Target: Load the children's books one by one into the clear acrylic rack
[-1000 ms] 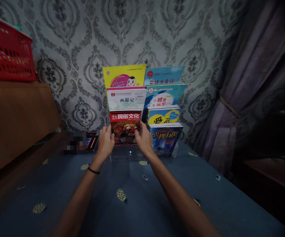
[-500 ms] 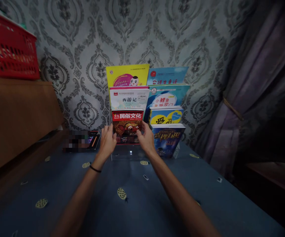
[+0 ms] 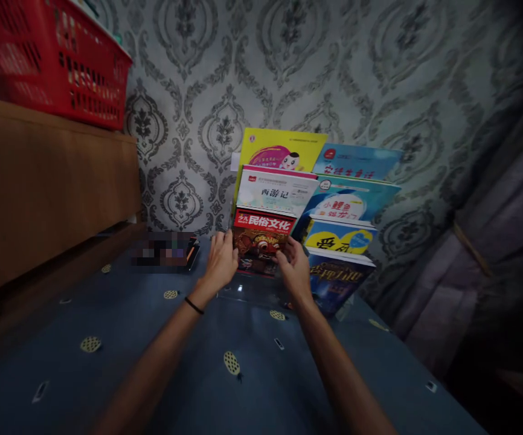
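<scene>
A book with a red title band and a dark picture cover (image 3: 261,243) stands upright in the lower left row of a clear stand (image 3: 255,291). My left hand (image 3: 222,261) grips its left edge, a black band round the wrist. At the right edge, my right hand (image 3: 296,269) holds it with the thumb on the front cover. Behind it rise a white book (image 3: 276,192) and a taller yellow book (image 3: 284,147). To the right, a dark blue book (image 3: 334,283) stands before a yellow-and-blue one (image 3: 340,234) and two light blue books, one of them teal-edged (image 3: 347,196).
Dark books, partly blurred out (image 3: 164,251), lie on the blue patterned tablecloth (image 3: 189,374) by the wall. A red basket (image 3: 92,75) sits on a brown wooden cabinet (image 3: 57,181) at left. A tied grey curtain (image 3: 461,272) hangs at right.
The view has turned left and tilted, so the stand appears farther right. Both hands remain at the sides of the red-banded book, which stays in the stand.
</scene>
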Motion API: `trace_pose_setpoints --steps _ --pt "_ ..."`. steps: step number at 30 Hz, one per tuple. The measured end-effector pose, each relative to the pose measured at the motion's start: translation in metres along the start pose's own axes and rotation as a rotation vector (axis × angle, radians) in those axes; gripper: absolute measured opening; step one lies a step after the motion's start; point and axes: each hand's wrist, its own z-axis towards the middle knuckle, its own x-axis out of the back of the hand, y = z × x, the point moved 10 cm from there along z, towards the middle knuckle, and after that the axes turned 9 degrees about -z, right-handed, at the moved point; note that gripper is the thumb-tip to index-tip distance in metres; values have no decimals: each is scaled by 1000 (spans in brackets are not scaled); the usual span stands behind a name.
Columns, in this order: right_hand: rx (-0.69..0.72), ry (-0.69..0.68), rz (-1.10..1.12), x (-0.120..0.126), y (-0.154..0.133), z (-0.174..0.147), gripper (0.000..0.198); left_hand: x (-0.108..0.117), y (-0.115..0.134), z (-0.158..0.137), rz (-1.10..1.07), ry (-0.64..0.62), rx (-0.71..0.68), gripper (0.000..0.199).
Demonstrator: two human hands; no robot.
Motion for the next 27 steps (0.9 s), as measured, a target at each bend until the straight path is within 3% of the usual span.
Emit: trace_pose_setpoints --steps 13,27 --pt "-110 -31 13 -3 12 -5 56 -3 -8 3 -180 -30 30 61" --pt "-212 -33 117 -5 3 -10 56 2 -4 3 -188 -52 56 61"
